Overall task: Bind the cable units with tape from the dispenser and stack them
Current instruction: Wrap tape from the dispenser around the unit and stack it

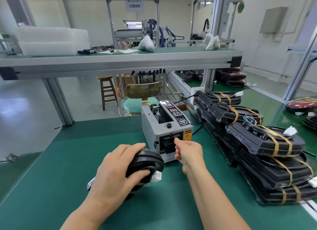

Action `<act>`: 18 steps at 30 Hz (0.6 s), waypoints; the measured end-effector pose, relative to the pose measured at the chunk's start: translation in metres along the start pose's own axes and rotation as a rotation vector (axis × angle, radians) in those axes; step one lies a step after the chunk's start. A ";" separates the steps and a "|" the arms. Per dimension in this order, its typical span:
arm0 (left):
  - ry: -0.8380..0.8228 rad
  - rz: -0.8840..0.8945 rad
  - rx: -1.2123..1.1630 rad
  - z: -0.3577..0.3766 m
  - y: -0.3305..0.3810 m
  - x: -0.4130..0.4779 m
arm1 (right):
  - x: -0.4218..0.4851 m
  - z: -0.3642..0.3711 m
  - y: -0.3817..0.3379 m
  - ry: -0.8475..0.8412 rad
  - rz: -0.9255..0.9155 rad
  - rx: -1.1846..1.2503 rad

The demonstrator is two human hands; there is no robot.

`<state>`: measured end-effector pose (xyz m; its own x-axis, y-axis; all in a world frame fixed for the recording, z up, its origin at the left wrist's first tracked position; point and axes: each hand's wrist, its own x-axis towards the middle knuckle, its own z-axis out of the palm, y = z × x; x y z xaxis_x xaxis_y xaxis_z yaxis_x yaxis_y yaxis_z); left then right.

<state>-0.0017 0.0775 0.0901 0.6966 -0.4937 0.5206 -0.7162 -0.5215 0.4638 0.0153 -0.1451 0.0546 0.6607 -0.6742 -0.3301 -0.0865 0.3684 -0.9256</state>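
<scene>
Green matting covers the workbench (65,161) in the head view, and on it, near the middle, stands a grey tape dispenser (165,126) with its outlet slot facing the person. The left hand (116,168) lies over a black cable unit (147,161) just in front of the dispenser and to its left, fingers curled over the top and thumb wrapped round the near edge, so the unit is firmly gripped and pressed to the mat. A white connector (157,176) sticks out from under the thumb. The right hand (187,150) is up at the dispenser's outlet, forefinger and thumb drawn close at the slot with the other fingers tucked in. They seem to be pinching there, but whether a strip of tape lies between them I cannot tell. To the right of the dispenser, along the bench edge, sits a stack of bound units (253,144), black and overlapping, each wrapped with tan tape bands (278,144). A raised shelf (120,60) crosses behind, with a round stool (135,105) under it.
</scene>
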 end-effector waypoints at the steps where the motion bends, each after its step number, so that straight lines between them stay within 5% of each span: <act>1: 0.011 0.007 -0.015 0.001 -0.001 -0.001 | 0.000 0.001 -0.001 0.005 0.009 0.002; 14: 0.113 0.136 -0.095 0.015 -0.003 -0.011 | -0.008 0.015 -0.003 0.147 -0.107 -0.153; 18: 0.170 0.177 -0.144 0.015 -0.006 -0.013 | -0.038 0.003 -0.009 -0.105 -0.027 0.158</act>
<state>-0.0060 0.0768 0.0699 0.5514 -0.4383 0.7099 -0.8334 -0.3268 0.4456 -0.0069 -0.1203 0.0763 0.7359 -0.6178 -0.2772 0.0450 0.4530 -0.8904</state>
